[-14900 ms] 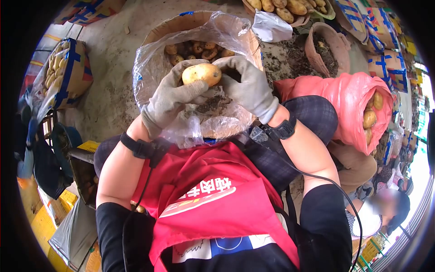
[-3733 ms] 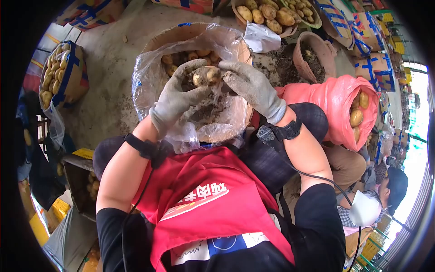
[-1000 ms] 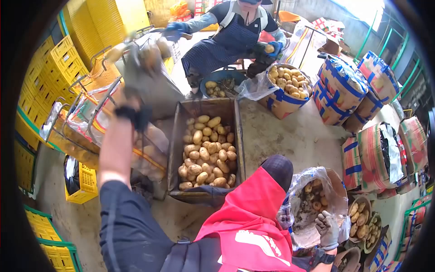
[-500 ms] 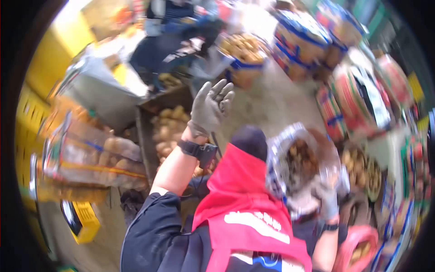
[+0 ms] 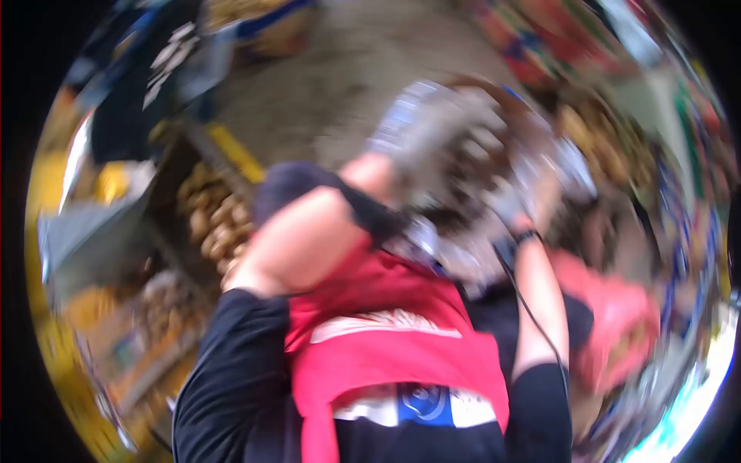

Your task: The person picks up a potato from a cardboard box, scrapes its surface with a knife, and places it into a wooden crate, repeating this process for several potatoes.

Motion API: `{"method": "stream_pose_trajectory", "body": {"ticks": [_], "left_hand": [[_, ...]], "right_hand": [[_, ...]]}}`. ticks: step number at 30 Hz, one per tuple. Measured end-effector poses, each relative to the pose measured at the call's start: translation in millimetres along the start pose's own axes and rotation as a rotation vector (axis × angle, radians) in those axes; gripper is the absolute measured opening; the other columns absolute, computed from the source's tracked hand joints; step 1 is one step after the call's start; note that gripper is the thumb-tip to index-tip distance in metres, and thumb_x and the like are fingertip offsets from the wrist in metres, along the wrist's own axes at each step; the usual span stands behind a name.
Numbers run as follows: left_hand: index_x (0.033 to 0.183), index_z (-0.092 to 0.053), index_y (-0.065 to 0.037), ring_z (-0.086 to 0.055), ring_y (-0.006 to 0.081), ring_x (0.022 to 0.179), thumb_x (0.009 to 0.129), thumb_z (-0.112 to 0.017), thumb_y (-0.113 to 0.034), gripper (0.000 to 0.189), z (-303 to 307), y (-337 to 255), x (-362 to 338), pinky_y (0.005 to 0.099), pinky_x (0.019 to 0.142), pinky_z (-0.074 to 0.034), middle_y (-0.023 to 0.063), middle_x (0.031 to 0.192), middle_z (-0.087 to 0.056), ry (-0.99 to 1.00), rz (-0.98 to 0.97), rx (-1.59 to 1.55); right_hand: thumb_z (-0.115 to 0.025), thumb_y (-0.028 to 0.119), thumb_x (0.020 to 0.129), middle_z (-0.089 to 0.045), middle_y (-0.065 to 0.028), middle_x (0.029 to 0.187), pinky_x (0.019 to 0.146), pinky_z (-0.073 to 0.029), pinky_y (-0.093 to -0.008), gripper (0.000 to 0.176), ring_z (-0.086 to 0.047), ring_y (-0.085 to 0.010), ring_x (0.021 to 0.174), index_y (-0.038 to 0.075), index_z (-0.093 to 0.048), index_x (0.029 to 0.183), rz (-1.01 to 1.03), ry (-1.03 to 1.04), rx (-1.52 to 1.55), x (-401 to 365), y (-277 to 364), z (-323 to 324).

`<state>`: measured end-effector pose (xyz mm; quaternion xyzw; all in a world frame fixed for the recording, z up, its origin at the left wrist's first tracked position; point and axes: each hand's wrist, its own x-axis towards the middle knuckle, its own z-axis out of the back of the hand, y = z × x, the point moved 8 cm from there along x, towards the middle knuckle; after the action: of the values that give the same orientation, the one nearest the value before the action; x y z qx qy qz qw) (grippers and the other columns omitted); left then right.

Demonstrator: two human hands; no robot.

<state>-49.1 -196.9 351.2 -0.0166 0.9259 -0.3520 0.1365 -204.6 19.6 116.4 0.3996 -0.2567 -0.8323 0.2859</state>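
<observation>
My left hand (image 5: pixel 444 131), in a pale grey glove, is over the opening of a round container lined with clear plastic (image 5: pixel 471 262). Its fingers look apart and hold nothing I can see, though motion blurs them. Inside the container lie dark brown lumps (image 5: pixel 467 181), too smeared to name. My right hand (image 5: pixel 508 204), also gloved, is at the container's near right side and seems to grip the plastic rim. A black band circles the right wrist, and a cord runs down that forearm.
Potatoes (image 5: pixel 216 220) lie in a dark trough at left. A person in dark clothing (image 5: pixel 131 100) is at upper left. A pink sack (image 5: pixel 614 324) stands at right, near more potatoes (image 5: pixel 606 143). Filled sacks (image 5: pixel 540 38) line the upper right.
My left hand has swung from a raised position over the trough to the right, over the plastic-lined container. The view has shifted, and my right hand stays at the container's rim.
</observation>
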Motion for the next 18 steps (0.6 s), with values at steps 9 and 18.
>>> {"method": "stream_pose_trajectory", "body": {"ticks": [9,18], "left_hand": [[0.115,-0.065,-0.001,-0.063,0.0129,0.087,0.089,-0.069,-0.025,0.035,19,-4,26,0.0325,0.073,-0.054,0.0040,0.091,-0.068,-0.295,-0.086,0.143],[0.140,-0.053,-0.001,-0.059,0.0137,0.113,0.100,-0.067,-0.032,0.052,20,0,12,0.0314,0.097,-0.050,0.0055,0.123,-0.064,-0.183,-0.128,0.175]], "right_hand": [[-0.067,0.028,0.092,-0.067,-0.0142,0.131,0.102,-0.050,-0.0433,0.046,-0.063,-0.0305,0.120,0.006,-0.064,0.133,0.029,-0.041,-0.680,150,-33,3],[-0.054,0.027,0.101,-0.071,-0.0100,0.127,0.094,-0.055,-0.0406,0.034,-0.068,-0.0258,0.116,0.013,-0.069,0.128,-0.065,-0.143,-0.873,160,-35,-11]]}}
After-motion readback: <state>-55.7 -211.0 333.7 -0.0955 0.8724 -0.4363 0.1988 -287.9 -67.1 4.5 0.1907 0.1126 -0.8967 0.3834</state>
